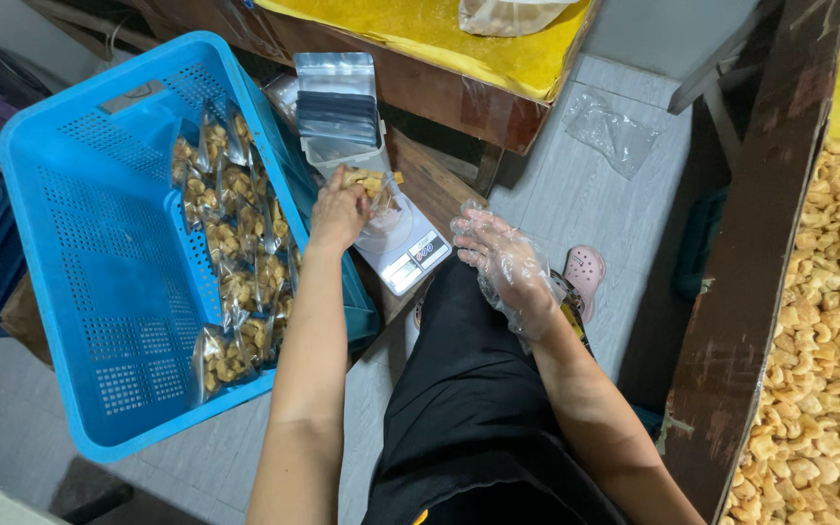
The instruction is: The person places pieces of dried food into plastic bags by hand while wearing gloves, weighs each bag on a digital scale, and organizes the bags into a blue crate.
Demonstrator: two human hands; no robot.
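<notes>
Black cloth over the person's lap [469, 408] fills the bottom of the view, with both forearms reaching out above it. Bare, the left hand [339, 209] has its fingers curled and pinched on a clear plastic pouch of yellow snack pieces [376, 194], which rests on a small white digital scale [402, 251] with a flat rectangular top. That scale stands on a worn wooden bench [435, 185]. Covered by a thin, crinkled transparent glove, the right hand [501, 258] hovers just beside the scale, fingers spread and holding nothing. Behind the pouch stands one stack of empty silver-and-clear zip bags [339, 107]. To the left, one blue perforated plastic crate [99, 262] is tilted and holds a row of filled clear pouches [235, 262]; they overlap too much to count. Along the right edge lies a heap of loose, knobbly golden snack pieces [828, 331] behind a dark, chipped wooden board [751, 253]. One pink foam clog [585, 272] sits on the pale tiled floor [576, 194].
</notes>
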